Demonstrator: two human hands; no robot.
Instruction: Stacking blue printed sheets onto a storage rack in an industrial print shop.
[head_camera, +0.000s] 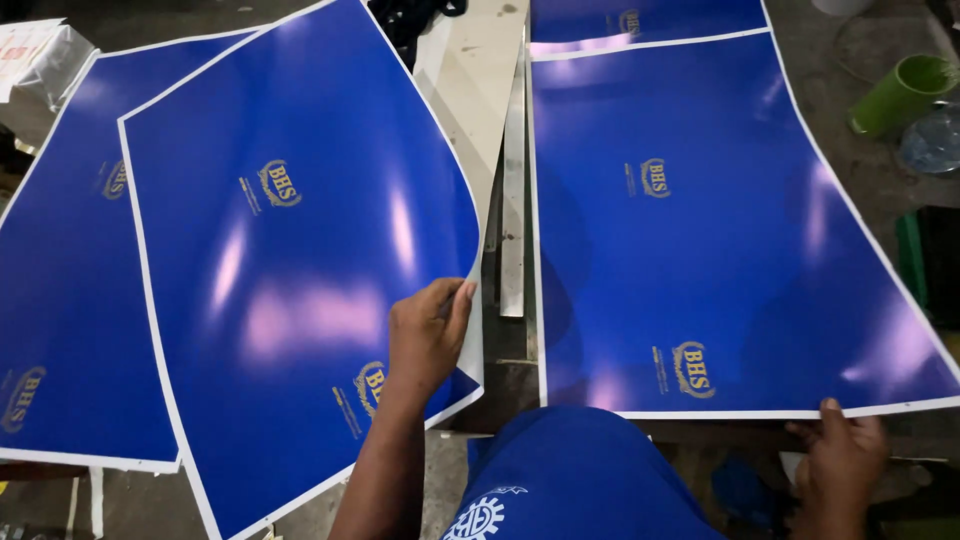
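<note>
My left hand (428, 335) grips the right edge of a glossy blue printed sheet (290, 250) with a white border and small gold emblems; the sheet is lifted and curling over the left stack. Under it lies another blue sheet (60, 300) of the same kind. My right hand (840, 450) pinches the near edge of a second blue sheet (700, 230), which lies flat on the right pile. A further blue sheet (640, 18) shows at the top behind it. My blue shirt (570, 480) fills the bottom centre.
A metal strip (512, 200) and a pale board (475, 80) run between the two piles. A green cup (900, 95) lies on its side at the far right beside a clear round lid (932, 140). A wrapped white bundle (40, 60) sits at the top left.
</note>
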